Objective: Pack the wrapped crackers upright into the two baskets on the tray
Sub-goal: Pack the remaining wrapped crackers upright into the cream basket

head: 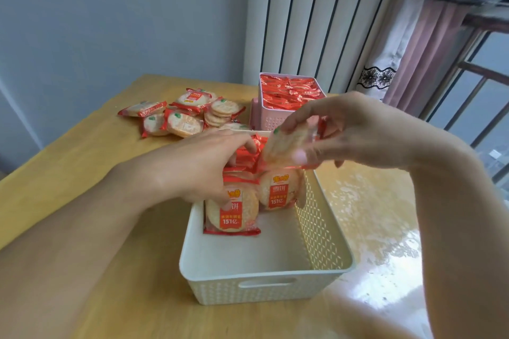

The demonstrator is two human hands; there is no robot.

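A white plastic basket stands in front of me on the table. Its far half holds two rows of wrapped crackers standing upright, its near half shows bare floor. My left hand rests on top of the left row, fingers pressing on the packs. My right hand hovers above the right row and grips one wrapped cracker by its edge, tilted. Behind stands a pink basket filled to the brim with upright red packs.
A loose pile of wrapped crackers lies on the wooden table at the back left. A striped radiator or panel, a curtain and a window are behind and to the right. The table's right side shines with reflected light.
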